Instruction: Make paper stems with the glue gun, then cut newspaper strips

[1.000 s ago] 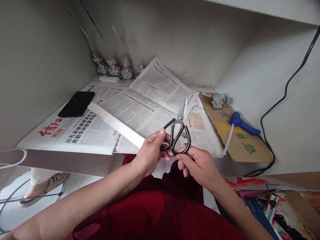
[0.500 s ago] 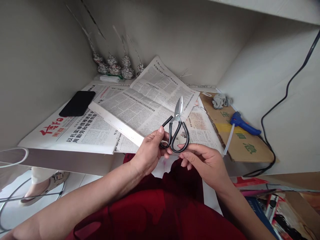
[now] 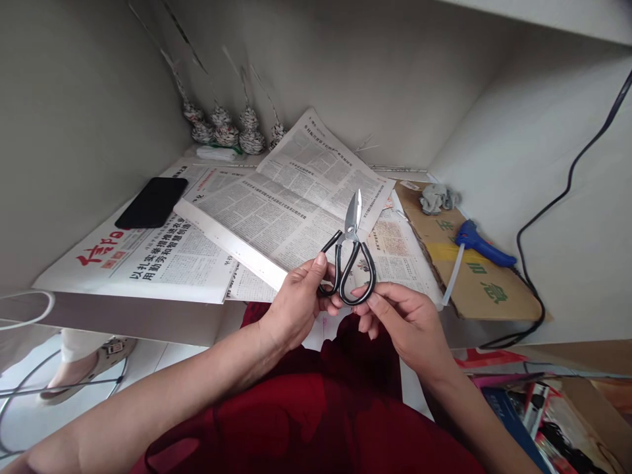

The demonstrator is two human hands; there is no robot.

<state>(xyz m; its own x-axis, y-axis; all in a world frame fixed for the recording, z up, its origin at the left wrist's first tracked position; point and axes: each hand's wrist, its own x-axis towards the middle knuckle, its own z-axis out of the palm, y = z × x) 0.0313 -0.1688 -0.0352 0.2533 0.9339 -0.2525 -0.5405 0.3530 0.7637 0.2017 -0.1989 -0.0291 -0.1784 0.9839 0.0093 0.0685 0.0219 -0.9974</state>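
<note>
A pair of scissors (image 3: 351, 230) with black-coated loop handles is held upright in front of me, its blades pointing away over the newspaper. My left hand (image 3: 307, 289) grips the left loop between thumb and fingers. At the lower edge of the right loop, my right hand (image 3: 399, 319) pinches the handle with thumb and forefinger. The scissor blades are nearly closed together. Behind them lies a folded newspaper sheet (image 3: 296, 178), which rests over more newspaper (image 3: 162, 263) on the table.
A black phone (image 3: 152, 203) lies on the left newspaper. Several woven paper gourds (image 3: 251, 131) stand at the back wall. To the right, a blue glue gun (image 3: 481, 247) and a crumpled grey cloth (image 3: 438, 197) rest on cardboard (image 3: 513, 299). A black cable (image 3: 567, 178) runs down the right wall.
My right thumb and forefinger have closed onto the lower right loop of the scissors. The scissors have barely moved, and the view has shifted very slightly.
</note>
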